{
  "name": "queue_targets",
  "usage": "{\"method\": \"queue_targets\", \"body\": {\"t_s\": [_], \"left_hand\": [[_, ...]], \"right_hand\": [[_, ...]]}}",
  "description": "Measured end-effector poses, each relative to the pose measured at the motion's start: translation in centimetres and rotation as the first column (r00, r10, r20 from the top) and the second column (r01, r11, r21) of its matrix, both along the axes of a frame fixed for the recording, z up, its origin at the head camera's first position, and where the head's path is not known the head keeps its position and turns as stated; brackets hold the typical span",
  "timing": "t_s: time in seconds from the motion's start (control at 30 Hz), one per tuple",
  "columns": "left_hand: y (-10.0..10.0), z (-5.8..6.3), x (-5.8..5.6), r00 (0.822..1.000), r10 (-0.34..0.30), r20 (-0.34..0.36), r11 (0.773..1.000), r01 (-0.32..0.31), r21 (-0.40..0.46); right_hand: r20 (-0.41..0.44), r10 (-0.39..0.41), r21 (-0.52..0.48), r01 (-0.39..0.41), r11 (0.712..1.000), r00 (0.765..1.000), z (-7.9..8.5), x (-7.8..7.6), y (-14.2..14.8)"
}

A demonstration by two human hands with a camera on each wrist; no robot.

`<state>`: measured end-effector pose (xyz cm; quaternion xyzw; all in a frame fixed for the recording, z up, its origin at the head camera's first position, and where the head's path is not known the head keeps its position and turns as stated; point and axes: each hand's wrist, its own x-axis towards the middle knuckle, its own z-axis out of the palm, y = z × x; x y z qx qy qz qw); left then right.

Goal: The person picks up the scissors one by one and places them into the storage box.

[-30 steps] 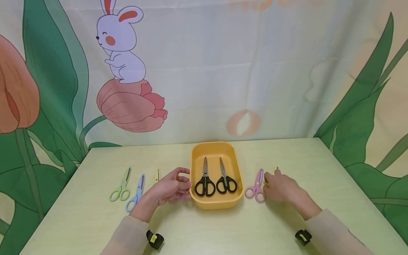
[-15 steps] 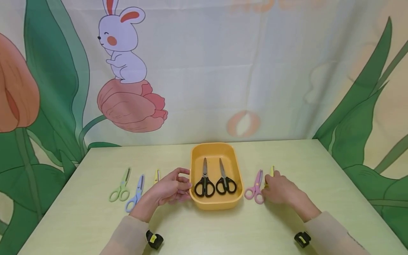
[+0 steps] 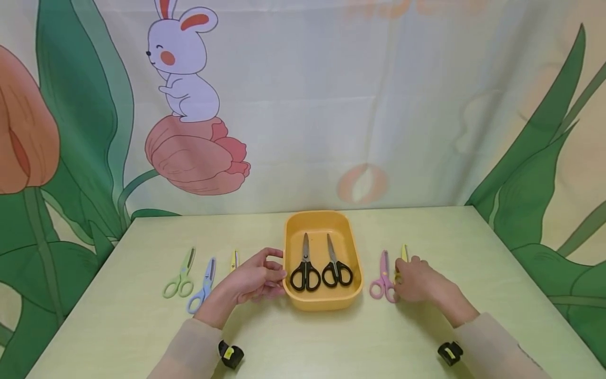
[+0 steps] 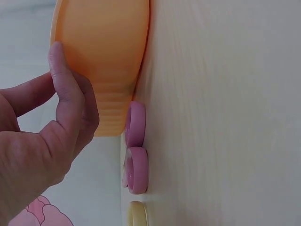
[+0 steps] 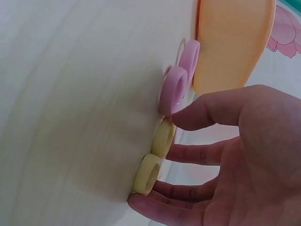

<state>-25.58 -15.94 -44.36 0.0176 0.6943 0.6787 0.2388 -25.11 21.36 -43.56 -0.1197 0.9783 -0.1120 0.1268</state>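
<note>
The yellow tray (image 3: 324, 304) holds two black-handled scissors (image 3: 305, 263), (image 3: 336, 266) lying side by side, blades pointing away. My left hand (image 3: 251, 276) rests its fingertips against the tray's left wall, near the rim. Pink scissors partly hidden under that hand show their handle rings (image 4: 136, 125) in the left wrist view. My right hand (image 3: 420, 279) is over yellow scissors (image 3: 404, 252) right of the tray. Its thumb and fingers (image 5: 188, 190) span the yellow handle rings (image 5: 147, 174), with the thumb tip close against the other pink scissors (image 3: 384, 273).
Left of the tray lie green scissors (image 3: 182, 273), blue scissors (image 3: 204, 287) and another yellow pair (image 3: 234, 259), partly covered by my left hand. The pale table (image 3: 331, 342) ends at a printed curtain (image 3: 303, 105).
My right hand has shifted the yellow scissors slightly left and straightened them. The pink scissors beside them have moved slightly right, towards that hand. My left hand stays at the tray.
</note>
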Motion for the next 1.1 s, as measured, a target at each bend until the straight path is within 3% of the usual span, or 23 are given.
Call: {"method": "queue_targets", "body": {"t_s": [0.3, 0.67, 1.1], "left_hand": [[-0.05, -0.01, -0.03, 1.000, -0.007, -0.009, 1.000, 0.007, 0.006], [-0.18, -0.18, 0.14, 1.000, -0.019, -0.012, 0.999, 0.019, 0.026], [-0.18, -0.18, 0.14, 1.000, 0.002, -0.003, 1.000, -0.002, 0.011]], "right_hand": [[-0.015, 0.032, 0.001, -0.032, 0.999, 0.999, 0.03, -0.05, 0.28], [0.007, -0.007, -0.021, 0.007, 1.000, 1.000, -0.02, -0.22, 0.36], [-0.046, -0.036, -0.032, 0.035, 0.999, 0.998, -0.17, -0.58, 0.59]]}}
